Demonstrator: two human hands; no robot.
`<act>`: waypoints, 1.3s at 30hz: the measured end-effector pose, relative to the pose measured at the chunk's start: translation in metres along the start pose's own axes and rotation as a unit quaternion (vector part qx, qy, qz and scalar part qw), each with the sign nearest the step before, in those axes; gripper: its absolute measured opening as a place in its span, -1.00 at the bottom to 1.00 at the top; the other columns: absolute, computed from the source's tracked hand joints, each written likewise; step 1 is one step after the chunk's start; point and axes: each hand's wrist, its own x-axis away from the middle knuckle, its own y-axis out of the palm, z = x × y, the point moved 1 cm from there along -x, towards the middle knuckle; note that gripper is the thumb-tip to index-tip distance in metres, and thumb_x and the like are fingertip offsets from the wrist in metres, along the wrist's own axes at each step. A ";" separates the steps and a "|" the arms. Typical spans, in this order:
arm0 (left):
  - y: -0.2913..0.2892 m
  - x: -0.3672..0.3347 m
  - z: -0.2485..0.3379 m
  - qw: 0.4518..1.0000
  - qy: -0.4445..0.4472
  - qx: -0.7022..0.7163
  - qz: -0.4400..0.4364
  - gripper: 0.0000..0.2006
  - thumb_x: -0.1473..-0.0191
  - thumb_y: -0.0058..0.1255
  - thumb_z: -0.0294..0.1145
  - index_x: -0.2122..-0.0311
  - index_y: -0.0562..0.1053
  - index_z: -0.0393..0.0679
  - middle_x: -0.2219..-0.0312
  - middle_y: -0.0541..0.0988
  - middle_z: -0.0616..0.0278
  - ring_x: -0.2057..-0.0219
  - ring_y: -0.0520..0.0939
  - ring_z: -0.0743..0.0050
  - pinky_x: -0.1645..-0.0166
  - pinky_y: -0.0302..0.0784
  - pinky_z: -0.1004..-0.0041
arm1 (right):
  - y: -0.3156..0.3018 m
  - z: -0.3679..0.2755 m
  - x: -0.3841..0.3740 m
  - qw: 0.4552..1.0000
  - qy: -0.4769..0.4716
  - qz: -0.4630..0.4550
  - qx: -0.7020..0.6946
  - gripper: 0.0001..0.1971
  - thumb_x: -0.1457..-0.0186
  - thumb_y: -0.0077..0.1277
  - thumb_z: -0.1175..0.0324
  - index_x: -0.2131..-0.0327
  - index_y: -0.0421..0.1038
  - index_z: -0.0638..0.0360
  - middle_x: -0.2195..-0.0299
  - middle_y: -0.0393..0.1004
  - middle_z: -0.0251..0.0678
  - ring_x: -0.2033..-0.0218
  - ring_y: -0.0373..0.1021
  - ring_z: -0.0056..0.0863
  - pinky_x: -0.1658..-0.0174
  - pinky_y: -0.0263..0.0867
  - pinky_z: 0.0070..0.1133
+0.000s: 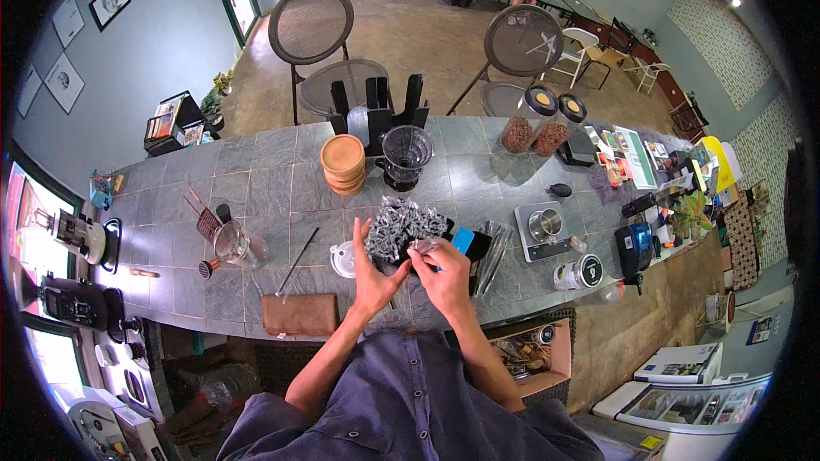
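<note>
A heap of crinkled silver-grey strips (403,226) rises from the counter in front of me, beside something black. Against its near left side stands my left hand (376,280), fingers stretched upward and thumb pointing toward the right hand. My right hand (442,275) is closed at the heap's near right edge. A small clear, shiny bit (424,246) shows at its fingertips, too small to name. A bright blue flat piece (463,240) lies just beyond the right knuckles. Left of my left hand sits a white plastic cup-shaped piece (342,259). Thin clear packets (493,258) lie to the right.
Behind the heap stand a dark ribbed dripper (407,152) and stacked wooden discs (343,162). Two bean jars (518,130) are at the far right. A scale (547,243) bears a metal cup. Leftward are a glass vessel (241,246), a thin rod (298,260) and a brown cloth (300,314).
</note>
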 end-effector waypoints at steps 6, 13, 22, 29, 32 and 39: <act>0.005 -0.007 -0.006 0.999 -0.021 0.048 -0.012 0.28 0.16 0.51 -0.59 -0.54 -0.19 -0.14 -0.26 0.43 -0.06 -0.20 0.55 0.12 -0.34 0.44 0.19 | 0.003 0.000 0.001 1.000 0.026 0.006 -0.015 -0.90 -0.14 0.30 0.61 0.27 0.61 0.41 0.27 0.66 -0.18 0.26 0.65 -0.46 0.21 0.66 -0.57; -0.002 -0.007 -0.005 0.999 -0.037 0.028 -0.022 0.34 0.27 0.64 -0.42 -0.53 -0.11 -0.19 -0.34 0.33 -0.18 -0.34 0.41 -0.03 -0.43 0.29 0.13 | -0.002 0.016 0.002 0.988 0.114 -0.035 -0.102 -0.86 -0.14 0.32 0.60 0.23 0.62 0.47 0.30 0.69 -0.25 0.27 0.62 -0.57 0.15 0.58 -0.61; -0.001 -0.005 -0.011 0.997 -0.048 0.054 -0.038 0.28 0.27 0.66 -0.31 -0.50 0.01 -0.24 -0.34 0.34 -0.18 -0.34 0.41 -0.01 -0.42 0.31 0.15 | -0.007 0.019 0.003 0.912 0.303 -0.032 -0.275 -0.82 -0.18 0.34 0.48 0.22 0.67 0.45 0.29 0.72 -0.31 0.32 0.54 -0.69 0.22 0.46 -0.69; 0.003 -0.006 -0.019 0.999 -0.047 0.017 -0.015 0.25 0.25 0.62 -0.39 -0.50 0.01 -0.23 -0.30 0.38 -0.18 -0.29 0.48 -0.05 -0.38 0.37 0.16 | 0.005 0.012 0.009 0.990 0.099 0.006 -0.102 -0.82 -0.20 0.30 0.47 0.19 0.65 0.39 0.23 0.74 -0.20 0.26 0.66 -0.52 0.20 0.54 -0.57; 0.008 -0.003 -0.023 0.999 -0.050 0.016 0.009 0.20 0.19 0.54 -0.55 -0.51 -0.03 -0.20 -0.11 0.60 0.00 -0.11 0.64 0.20 -0.25 0.53 0.25 | 0.010 0.013 0.008 0.999 0.052 -0.016 -0.009 -0.83 -0.19 0.28 0.47 0.18 0.64 0.37 0.23 0.71 -0.06 0.24 0.69 -0.31 0.20 0.55 -0.50; 0.018 -0.003 -0.034 0.992 -0.126 0.005 0.027 0.21 0.27 0.62 -0.41 -0.46 0.06 -0.25 -0.16 0.54 -0.19 -0.17 0.60 -0.07 -0.25 0.50 0.14 | 0.019 0.042 0.022 0.992 0.073 -0.022 0.096 -0.86 -0.18 0.28 0.50 0.22 0.61 0.36 0.32 0.67 0.04 0.31 0.69 -0.23 0.31 0.51 -0.45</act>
